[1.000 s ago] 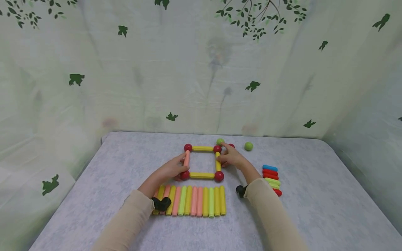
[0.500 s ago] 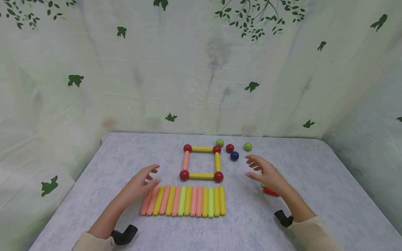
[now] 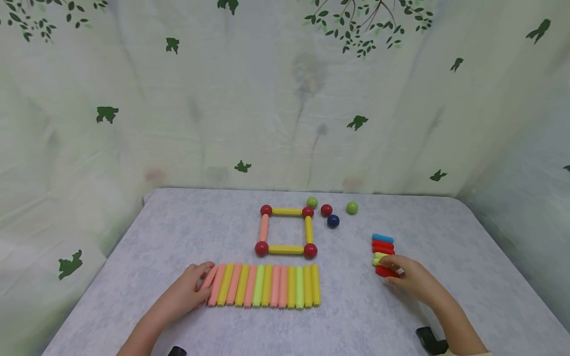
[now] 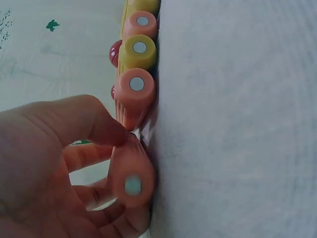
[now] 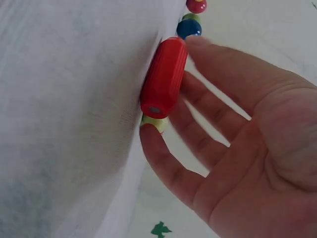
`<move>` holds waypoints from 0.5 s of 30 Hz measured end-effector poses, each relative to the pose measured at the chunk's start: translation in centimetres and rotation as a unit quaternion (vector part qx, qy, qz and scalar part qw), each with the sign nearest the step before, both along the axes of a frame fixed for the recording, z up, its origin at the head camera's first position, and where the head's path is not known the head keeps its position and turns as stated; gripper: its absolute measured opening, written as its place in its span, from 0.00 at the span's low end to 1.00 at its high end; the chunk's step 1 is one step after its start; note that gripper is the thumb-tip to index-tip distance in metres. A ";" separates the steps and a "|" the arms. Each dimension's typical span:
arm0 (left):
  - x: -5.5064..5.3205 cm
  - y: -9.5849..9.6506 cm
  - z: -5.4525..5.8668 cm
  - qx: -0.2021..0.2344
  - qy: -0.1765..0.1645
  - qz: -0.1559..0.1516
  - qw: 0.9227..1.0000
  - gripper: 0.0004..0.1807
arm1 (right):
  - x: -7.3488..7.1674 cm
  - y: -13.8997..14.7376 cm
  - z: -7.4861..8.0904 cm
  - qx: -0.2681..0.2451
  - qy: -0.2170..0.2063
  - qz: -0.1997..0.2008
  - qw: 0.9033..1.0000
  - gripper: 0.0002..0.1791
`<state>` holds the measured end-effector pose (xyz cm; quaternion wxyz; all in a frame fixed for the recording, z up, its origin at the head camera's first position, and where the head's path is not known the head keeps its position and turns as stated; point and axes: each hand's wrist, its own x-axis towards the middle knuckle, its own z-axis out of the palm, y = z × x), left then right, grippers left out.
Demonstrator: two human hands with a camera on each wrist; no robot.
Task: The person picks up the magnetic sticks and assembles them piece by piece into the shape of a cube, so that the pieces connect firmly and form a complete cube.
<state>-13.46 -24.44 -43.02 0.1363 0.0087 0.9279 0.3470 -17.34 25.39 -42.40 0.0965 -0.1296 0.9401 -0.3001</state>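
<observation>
At the left end of a row of long magnetic sticks (image 3: 267,286), my left hand (image 3: 181,291) pinches the last pink magnetic stick (image 4: 130,168). Its top leans towards the row, and the thumb lies over it in the left wrist view. My right hand (image 3: 416,281) holds a short red magnetic stick (image 5: 164,77) at the front of the small stack on the right, thumb and fingers on either side. Yellow-green sticks (image 3: 377,258) are partly hidden by these fingers. Behind the row lies a square of three yellow sticks (image 3: 286,249) and one pink stick (image 3: 264,227) with red balls (image 3: 261,248) at its corners.
Beyond the square's right corner are two green balls (image 3: 352,207), a red ball (image 3: 326,210) and a blue ball (image 3: 333,221). More short sticks, one blue stick (image 3: 383,238) and red ones, lie behind the right hand. A pale printed curtain (image 3: 285,123) rises behind the table (image 3: 347,306).
Both hands have left the square and moved apart and nearer, the left to the row's end, the right to the short sticks. The blue ball has come into view.
</observation>
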 end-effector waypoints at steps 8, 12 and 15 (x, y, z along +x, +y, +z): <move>0.2 -0.6 0.7 0.018 0.056 0.046 0.997 0.23 | 0.2 -0.6 0.0 0.046 -0.022 -0.004 0.999 0.20; 0.4 -1.2 1.0 0.064 0.130 0.078 0.986 0.27 | 0.3 -0.9 0.3 -0.007 0.010 -0.006 1.000 0.21; 0.4 -1.3 1.1 0.094 0.174 0.090 0.976 0.28 | 0.1 -1.4 0.5 -0.074 0.038 -0.003 0.997 0.21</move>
